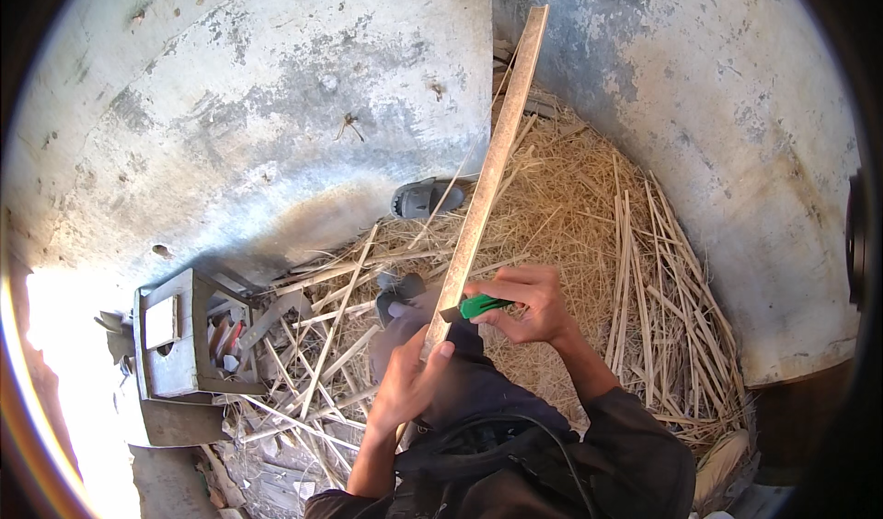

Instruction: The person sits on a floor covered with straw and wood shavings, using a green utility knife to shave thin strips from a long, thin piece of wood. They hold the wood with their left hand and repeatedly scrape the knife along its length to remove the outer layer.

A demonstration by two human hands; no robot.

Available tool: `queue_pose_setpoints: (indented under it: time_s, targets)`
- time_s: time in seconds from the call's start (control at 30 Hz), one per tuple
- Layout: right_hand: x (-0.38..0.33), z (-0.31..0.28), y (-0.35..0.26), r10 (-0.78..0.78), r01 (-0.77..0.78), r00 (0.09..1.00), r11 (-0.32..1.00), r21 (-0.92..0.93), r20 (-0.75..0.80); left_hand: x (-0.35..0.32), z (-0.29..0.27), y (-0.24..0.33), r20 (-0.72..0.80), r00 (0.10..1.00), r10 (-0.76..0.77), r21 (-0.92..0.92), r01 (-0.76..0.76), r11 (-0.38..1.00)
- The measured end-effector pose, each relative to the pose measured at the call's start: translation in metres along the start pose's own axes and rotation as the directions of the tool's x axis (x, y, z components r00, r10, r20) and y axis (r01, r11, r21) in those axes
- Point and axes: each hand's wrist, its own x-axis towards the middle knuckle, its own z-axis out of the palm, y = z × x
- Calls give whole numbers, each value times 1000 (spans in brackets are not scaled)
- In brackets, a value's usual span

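A long, flat strip of bamboo or wood (492, 165) slants up and away from my lap toward the corner of the walls. My left hand (407, 381) is wrapped round its near end, thumb lying on top. In my right hand (532, 303) is a green-handled utility knife (478, 306), gripped between thumb and fingers. The knife's dark blade rests at the strip's right edge, just above my left hand. Part of the strip's near end is hidden by my left hand.
Thin split sticks (694, 326) lie piled at right, and more sticks (322, 344) cross at left. Shavings (570, 188) cover the floor. A grey sandal (428, 198) lies by the stained wall (276, 77). At left stands a wooden stool-like box (170, 372) with odds and ends inside.
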Motion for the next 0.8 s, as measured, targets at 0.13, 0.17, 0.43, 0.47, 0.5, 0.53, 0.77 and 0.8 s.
queue_pose_setpoints:
  time_s: [0.13,0.17,0.43,0.47,0.5,0.53,0.77,0.8]
  targets:
    - [-3,0,4,5,-5,1000,1000,-1,4,0,-1,0,-2,999,37,70,-37,997]
    - [-2,0,3,2,-2,1000,1000,-1,0,-1,-2,-1,2,999,35,66,-35,997]
    - [0,-5,4,-36,35,999,999,-20,-10,-10,1,4,-37,998,42,130,-37,991]
    - [2,-6,8,-5,6,999,1000,20,-47,-14,1,4,-32,999,12,148,-7,989]
    - [4,-8,14,27,-22,996,998,61,-83,-17,2,4,-28,999,-18,166,23,986]
    - [7,-12,17,60,-48,992,994,101,-115,-17,2,2,-36,999,6,164,0,986]
    - [14,-24,9,147,-148,988,989,21,56,-21,-2,-1,-68,996,55,220,-38,975]
    - [16,-24,10,89,-90,995,996,25,33,-23,-2,0,-78,995,54,220,-36,975]
